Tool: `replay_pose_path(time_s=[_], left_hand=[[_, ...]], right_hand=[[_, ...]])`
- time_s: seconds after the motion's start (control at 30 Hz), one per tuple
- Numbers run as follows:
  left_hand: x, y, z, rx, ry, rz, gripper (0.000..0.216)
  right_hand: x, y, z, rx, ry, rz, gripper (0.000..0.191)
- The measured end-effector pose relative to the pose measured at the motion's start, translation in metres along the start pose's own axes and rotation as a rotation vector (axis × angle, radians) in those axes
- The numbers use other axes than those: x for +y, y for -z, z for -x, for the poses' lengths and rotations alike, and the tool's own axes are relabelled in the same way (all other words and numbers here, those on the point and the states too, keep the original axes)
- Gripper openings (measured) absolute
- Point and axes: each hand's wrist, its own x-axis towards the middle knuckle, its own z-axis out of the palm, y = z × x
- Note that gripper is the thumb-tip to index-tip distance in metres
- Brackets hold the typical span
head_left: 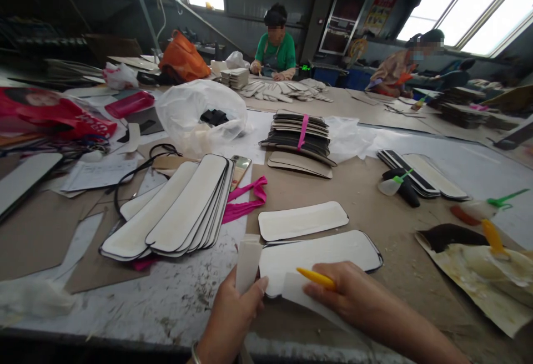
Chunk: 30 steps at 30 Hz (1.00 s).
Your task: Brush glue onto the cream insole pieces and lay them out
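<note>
My left hand (237, 303) is closed on a small bundle of whitish strips (249, 264), thumb in front. It is at the left end of a white rounded panel (320, 253) with dark edges, which lies on brown board. Over the panel's near edge, my right hand (343, 286) grips a yellow pointed stick-like tool (316, 278). A pale, thin strip (297, 286) lies under this hand across the panel's near edge; whether the fingers also hold it I cannot tell. Just beyond lies a second white panel (303, 221).
A fanned stack of white panels (187, 208) lies left, near a pink ribbon (250, 197) and phone (241, 170). Farther back is a tied bundle (297, 134). At right are green-tipped bottles (391, 185) and a glue-smeared container (478, 264). Co-workers (275, 47) sit behind.
</note>
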Motion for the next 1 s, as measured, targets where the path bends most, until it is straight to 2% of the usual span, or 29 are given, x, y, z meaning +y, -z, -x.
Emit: replay_pose_path(time_s=[0.17,0.4,0.67,0.83,0.93,1.0], left_hand=[[0.01,0.007,-0.005,-0.059,0.079,0.021,0.023],[0.016,0.015,-0.009,-0.134,0.127,0.06,0.021],[0.014,0.018,-0.015,-0.191,0.145,0.088,0.022],[0.02,0.014,-0.022,-0.183,0.128,-0.056,0.026],[0.019,0.009,-0.027,-0.148,0.095,-0.14,0.024],[0.016,0.007,-0.03,-0.122,0.084,-0.166,0.024]], right_hand=[[-0.017,0.005,-0.041,-0.112,0.029,0.037,0.022],[-0.018,-0.001,-0.068,-0.114,0.065,0.229,0.018],[-0.015,0.001,-0.075,-0.174,0.086,0.324,0.024],[-0.025,-0.002,-0.076,-0.17,0.07,0.368,0.025],[-0.026,0.0,-0.066,-0.128,0.024,0.404,0.023],[-0.016,0.009,-0.051,-0.102,-0.028,0.428,0.022]])
